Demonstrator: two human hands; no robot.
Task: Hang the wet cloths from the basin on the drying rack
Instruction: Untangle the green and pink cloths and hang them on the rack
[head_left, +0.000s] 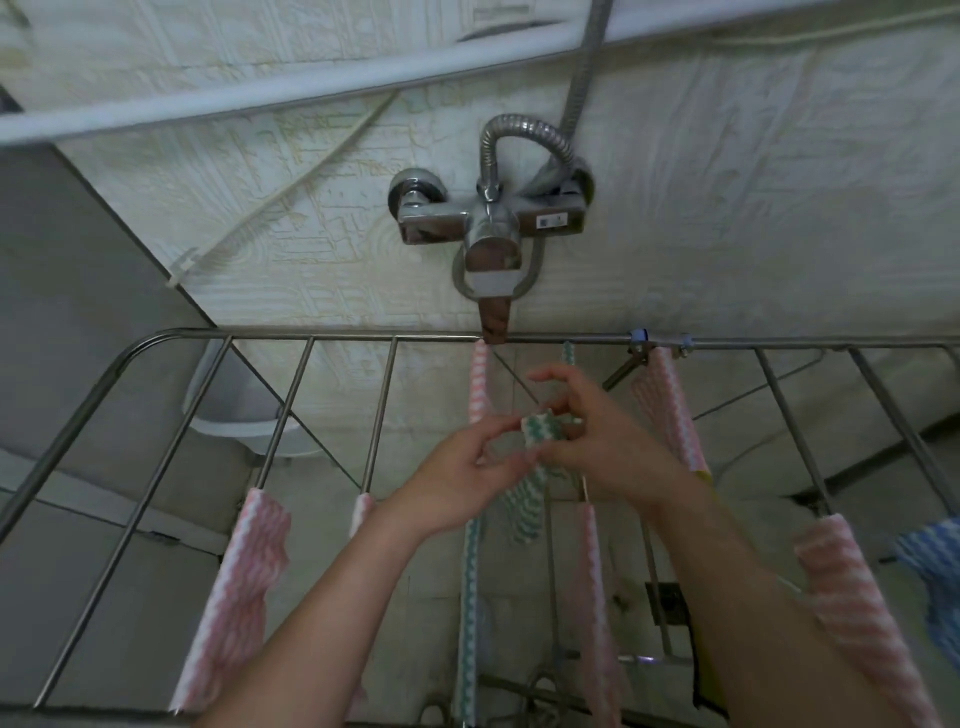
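Observation:
A green-and-white striped cloth (540, 431) is bunched between both hands above the middle bars of the steel drying rack (291, 395). My left hand (457, 478) pinches its left side, and my right hand (597, 436) pinches its top right corner. The rest of the cloth hangs down below the hands. Pink striped cloths (239, 582) hang over bars at left, centre and right. Another green striped cloth (470, 613) hangs on a centre bar. The basin is out of view.
A chrome wall tap (488, 223) with a flexible hose sits just above the rack's far rail. A blue striped cloth (935, 566) hangs at the right edge. A white toilet (244, 410) stands beyond the rack at left. Bare bars lie at left and right.

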